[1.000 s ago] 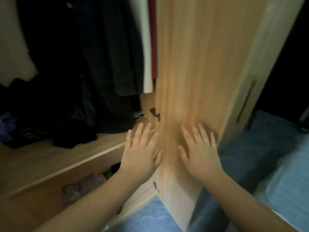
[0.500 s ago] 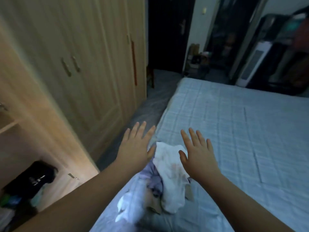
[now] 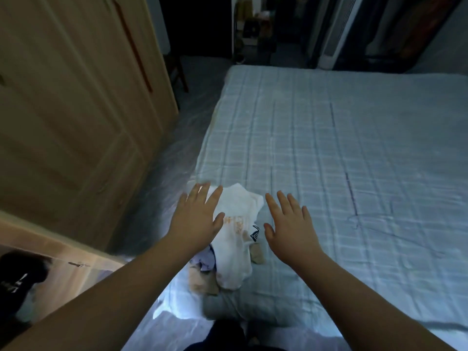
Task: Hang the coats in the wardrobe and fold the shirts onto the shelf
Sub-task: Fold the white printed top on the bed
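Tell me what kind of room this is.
Most likely a home bedroom. A bed with a pale checked sheet fills the right side, a wooden wardrobe with closed doors stands along the left, and a small pile of clothes lies on the bed's near corner, under the open left hand and right hand.

Left hand (image 3: pixel 196 219) hides shirt (image 3: pixel 235 239) edge

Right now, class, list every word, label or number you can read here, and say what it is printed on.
None can be read.
White shirt on the bed: faded orange print and a dark emblem, too blurred to read.
Black garment at lower left: a pale mark, too blurred to read.
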